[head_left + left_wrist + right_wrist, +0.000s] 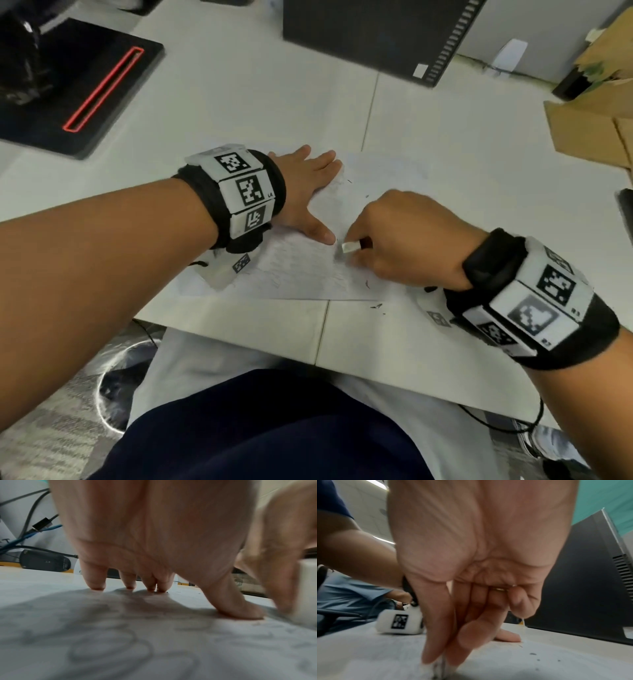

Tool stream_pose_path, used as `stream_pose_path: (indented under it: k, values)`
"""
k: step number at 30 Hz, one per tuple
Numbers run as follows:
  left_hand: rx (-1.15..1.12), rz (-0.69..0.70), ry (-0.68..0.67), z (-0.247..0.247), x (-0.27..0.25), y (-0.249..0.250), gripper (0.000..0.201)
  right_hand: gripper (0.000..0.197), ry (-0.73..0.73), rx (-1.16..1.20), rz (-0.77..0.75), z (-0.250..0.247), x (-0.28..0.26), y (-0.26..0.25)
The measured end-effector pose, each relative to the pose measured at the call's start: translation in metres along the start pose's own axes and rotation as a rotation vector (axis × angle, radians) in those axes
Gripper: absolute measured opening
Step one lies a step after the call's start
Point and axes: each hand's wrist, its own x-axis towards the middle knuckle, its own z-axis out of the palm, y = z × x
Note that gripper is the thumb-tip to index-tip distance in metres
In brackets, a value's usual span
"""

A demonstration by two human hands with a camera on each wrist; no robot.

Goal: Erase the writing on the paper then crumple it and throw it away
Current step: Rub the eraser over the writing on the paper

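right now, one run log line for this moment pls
step: erasing | left hand: flat, holds paper down | right hand: pinches eraser on paper | writing: some left | crumple: not yet

Paper [308,270] matt white, faintly creased; eraser [350,247] white, smooth; table [462,164] smooth matt white.

On my white worktop [462,144] stood a black monitor base with a red outline [85,85] at far left, a dark computer tower [370,31] ahead, and cardboard boxes [589,130] at right.
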Motion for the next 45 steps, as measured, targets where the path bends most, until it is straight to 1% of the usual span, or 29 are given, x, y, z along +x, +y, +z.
stream_pose_path:
  k: [3, 5, 9, 12, 13, 15, 19, 22, 24, 26, 27, 28, 29, 31, 33, 36, 40, 42, 43, 45]
  values:
    - [0.003, 0.000, -0.022, -0.001, 0.000, 0.002, 0.122, 0.017, -0.095, 0.001, -0.026, 0.002, -0.014, -0.010]
    - [0.010, 0.001, -0.032, -0.004, 0.000, 0.002, 0.119, 0.015, -0.107, -0.020, -0.023, 0.002, -0.016, -0.011]
    - [0.026, 0.021, -0.001, -0.012, -0.005, -0.005, 0.107, 0.020, -0.121, -0.011, -0.008, -0.002, -0.012, -0.010]
    - [0.059, 0.008, 0.000, -0.012, -0.011, -0.004, 0.106, 0.018, -0.146, 0.045, -0.008, -0.007, -0.011, -0.008]
    - [0.066, 0.000, -0.009, -0.010, -0.012, -0.002, 0.108, 0.017, -0.129, 0.080, -0.009, -0.010, -0.010, -0.006]
    - [0.069, -0.007, -0.021, -0.006, -0.014, 0.002, 0.110, 0.017, -0.031, 0.153, 0.007, -0.017, -0.001, 0.006]
    - [0.077, -0.005, -0.034, -0.003, -0.017, 0.005, 0.109, 0.016, 0.180, 0.186, 0.124, -0.030, 0.030, 0.039]
    - [0.070, -0.015, -0.037, -0.006, -0.016, 0.005, 0.109, 0.017, 0.244, 0.185, 0.165, -0.036, 0.054, 0.053]
    - [0.061, -0.019, -0.037, -0.009, -0.014, 0.004, 0.109, 0.016, 0.214, 0.181, 0.142, -0.037, 0.066, 0.053]
    - [0.057, -0.009, -0.033, -0.011, -0.011, 0.002, 0.109, 0.016, 0.151, 0.157, 0.107, -0.037, 0.076, 0.050]
    - [0.053, -0.004, -0.033, -0.011, -0.010, 0.002, 0.109, 0.023, 0.130, 0.137, 0.103, -0.038, 0.080, 0.049]
    - [0.049, 0.000, -0.033, -0.010, -0.009, 0.000, 0.109, 0.029, 0.124, 0.121, 0.100, -0.041, 0.084, 0.048]
    - [0.046, 0.002, -0.032, -0.009, -0.009, 0.000, 0.109, 0.030, 0.127, 0.115, 0.107, -0.043, 0.088, 0.049]
    - [0.049, 0.004, -0.032, -0.009, -0.009, 0.000, 0.109, 0.023, 0.143, 0.104, 0.117, -0.048, 0.094, 0.050]
    - [0.054, 0.003, -0.033, -0.010, -0.009, 0.000, 0.108, 0.021, 0.181, 0.078, 0.113, -0.050, 0.099, 0.050]
    - [0.058, 0.002, -0.038, -0.010, -0.008, -0.001, 0.109, 0.021, 0.180, 0.035, 0.084, -0.044, 0.093, 0.051]
    - [0.039, -0.001, -0.049, -0.008, -0.004, -0.004, 0.111, 0.022, 0.085, 0.055, 0.018, -0.031, 0.066, 0.051]
    - [0.041, 0.006, -0.050, -0.009, -0.002, -0.003, 0.112, 0.023, 0.043, 0.047, 0.001, -0.032, 0.063, 0.051]
    - [0.045, 0.010, -0.051, -0.009, -0.002, -0.003, 0.112, 0.023, 0.045, 0.045, 0.007, -0.035, 0.066, 0.052]
    - [0.046, 0.015, -0.050, -0.011, -0.001, -0.003, 0.111, 0.023, 0.102, 0.041, 0.041, -0.043, 0.079, 0.056]
